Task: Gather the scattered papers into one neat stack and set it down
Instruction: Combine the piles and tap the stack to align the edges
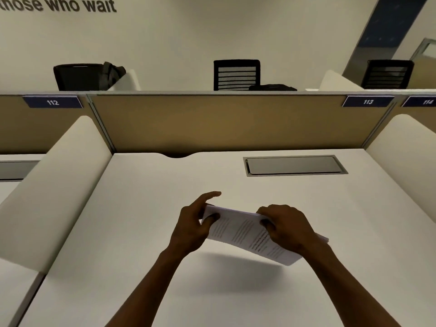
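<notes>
1. Both hands have the paper stack point(247, 232) at frame center, held above the desk point(141, 208) with its shadow underneath.
2. Left hand point(193, 230) pinches the left end, index finger sticking out. Right hand point(287, 230) grips the right side.
3. Looks like gathering's done, so we're at the squaring-up step.
4. Next: even the edges, lower it flat, let go.

Plates point(52, 102) 112, 113, 114; wall point(165, 31) "those who wait"
</notes>
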Demonstrator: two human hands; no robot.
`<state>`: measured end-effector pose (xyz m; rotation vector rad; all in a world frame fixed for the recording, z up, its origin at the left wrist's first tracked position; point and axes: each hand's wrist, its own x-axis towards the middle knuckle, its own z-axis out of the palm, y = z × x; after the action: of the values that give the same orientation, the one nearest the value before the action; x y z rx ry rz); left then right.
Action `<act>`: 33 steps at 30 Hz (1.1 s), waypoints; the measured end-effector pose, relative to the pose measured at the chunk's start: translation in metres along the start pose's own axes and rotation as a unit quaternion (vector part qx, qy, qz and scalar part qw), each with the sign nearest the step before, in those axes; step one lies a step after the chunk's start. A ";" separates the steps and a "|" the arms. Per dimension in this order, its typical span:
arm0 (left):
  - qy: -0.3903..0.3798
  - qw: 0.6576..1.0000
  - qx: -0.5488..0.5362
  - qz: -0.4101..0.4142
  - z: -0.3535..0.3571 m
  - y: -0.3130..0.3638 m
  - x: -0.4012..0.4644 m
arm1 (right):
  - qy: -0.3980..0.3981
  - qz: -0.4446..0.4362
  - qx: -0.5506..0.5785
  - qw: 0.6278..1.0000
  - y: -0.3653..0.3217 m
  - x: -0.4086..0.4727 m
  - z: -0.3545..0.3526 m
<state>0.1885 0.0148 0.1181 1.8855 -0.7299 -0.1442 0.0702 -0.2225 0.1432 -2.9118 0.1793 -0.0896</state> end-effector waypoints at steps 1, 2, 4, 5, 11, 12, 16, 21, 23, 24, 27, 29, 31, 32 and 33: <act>0.002 1.000 -0.002 -0.003 0.002 -0.006 -0.002 | -0.014 0.002 -0.005 1.000 -0.001 0.000 0.002; 0.002 1.000 -0.012 -0.005 0.005 -0.012 -0.003 | -0.027 0.004 -0.010 1.000 -0.002 0.001 0.005; 0.012 0.999 -0.031 -0.016 0.008 -0.024 -0.008 | -0.051 0.015 -0.020 0.998 0.001 0.000 0.009; 0.023 0.999 -0.038 -0.028 0.009 -0.029 -0.011 | -0.063 0.026 -0.026 0.997 0.006 -0.002 0.010; 0.064 0.987 -0.101 -0.103 0.000 -0.057 -0.024 | -0.117 0.117 0.086 0.983 0.056 -0.030 0.009; 0.072 0.986 -0.103 -0.109 -0.001 -0.060 -0.025 | -0.101 0.120 0.187 0.970 0.060 -0.035 0.012; 0.084 0.981 -0.117 -0.128 0.002 -0.066 -0.025 | -0.022 0.150 0.461 0.874 0.062 -0.053 0.040; 0.078 0.981 -0.119 -0.128 0.003 -0.063 -0.018 | 0.075 0.242 0.485 0.837 0.058 -0.054 0.072; 0.081 0.981 -0.129 -0.118 0.002 -0.063 -0.016 | 0.122 0.241 0.487 0.830 0.056 -0.049 0.072; 0.082 0.981 -0.134 -0.114 0.001 -0.063 -0.015 | 0.138 0.239 0.493 0.825 0.054 -0.047 0.073; 0.077 0.979 -0.145 -0.118 0.003 -0.067 -0.018 | 0.154 0.253 0.509 0.808 0.049 -0.046 0.083; 0.072 0.979 -0.143 -0.128 0.007 -0.069 -0.021 | 0.148 0.268 0.535 0.788 0.047 -0.048 0.092; 0.076 0.979 -0.129 -0.138 0.010 -0.069 -0.022 | 0.148 0.271 0.544 0.780 0.047 -0.048 0.096; 0.081 0.979 -0.125 -0.139 0.010 -0.068 -0.022 | 0.152 0.269 0.543 0.781 0.047 -0.047 0.095; 0.088 0.979 -0.125 -0.136 0.009 -0.067 -0.022 | 0.158 0.267 0.543 0.781 0.047 -0.046 0.094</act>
<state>0.1949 0.0364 0.0505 1.7229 -0.3159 -0.2280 0.0265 -0.2423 0.0391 -1.5902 0.7196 -0.4225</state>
